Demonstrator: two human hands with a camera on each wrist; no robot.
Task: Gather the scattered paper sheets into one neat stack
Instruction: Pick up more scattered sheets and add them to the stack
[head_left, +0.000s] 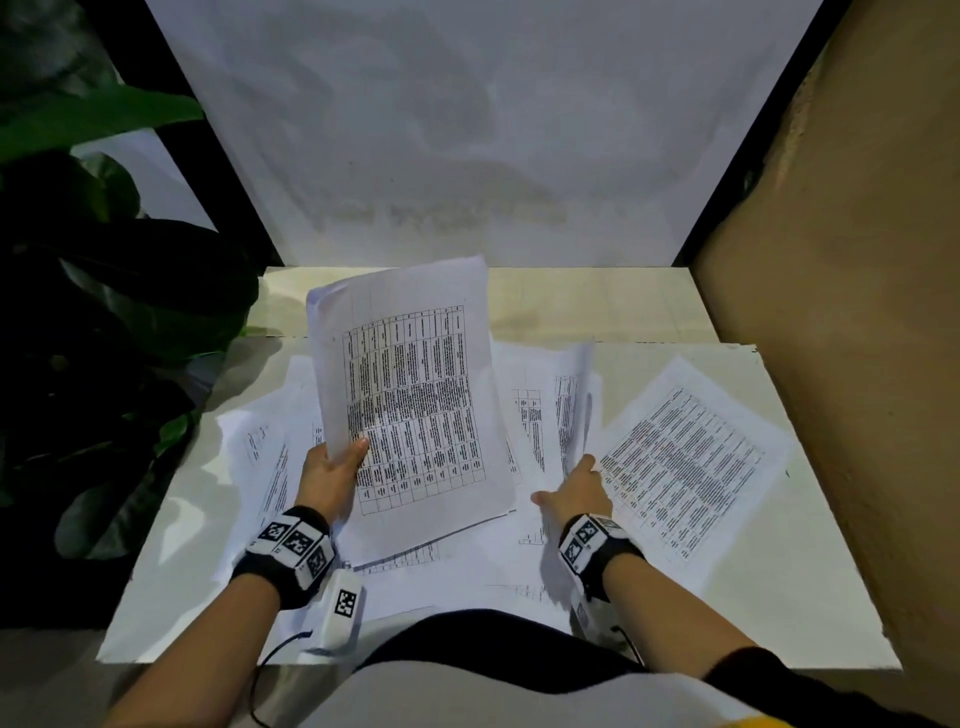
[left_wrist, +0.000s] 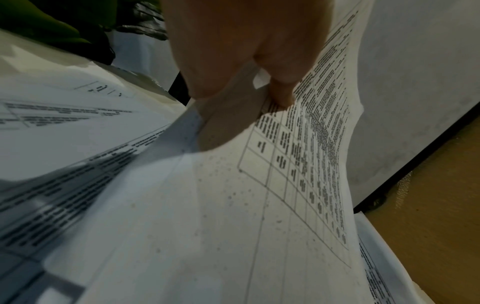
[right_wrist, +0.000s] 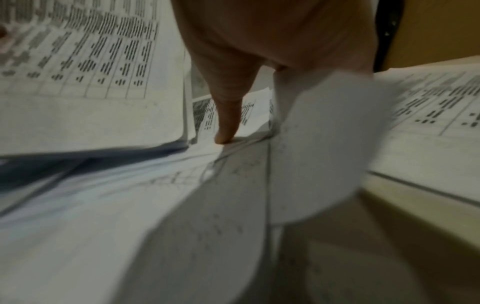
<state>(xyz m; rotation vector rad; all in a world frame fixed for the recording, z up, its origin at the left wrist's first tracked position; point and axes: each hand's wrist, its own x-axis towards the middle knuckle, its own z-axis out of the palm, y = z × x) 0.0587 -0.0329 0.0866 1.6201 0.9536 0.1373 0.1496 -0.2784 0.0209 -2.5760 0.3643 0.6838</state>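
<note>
Left hand (head_left: 332, 470) holding small stack (head_left: 415, 395), grip pinching edge. Right hand (head_left: 574, 491) lifting one sheet (head_left: 574, 400), grip pinching it. Many loose sheets (head_left: 685, 457) still lying on worktop (head_left: 810, 597).

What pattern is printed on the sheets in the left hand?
A black grid table of dense text on white sheets, clearest in the head view.

Your left hand (head_left: 332, 475) hides its fingers behind the held sheets (head_left: 415, 395), so only the thumb shows. On the lifted sheet (head_left: 574, 410), your right hand (head_left: 574, 491) blocks the contact. The right wrist view is blurred. Print everywhere stays too small to read.
</note>
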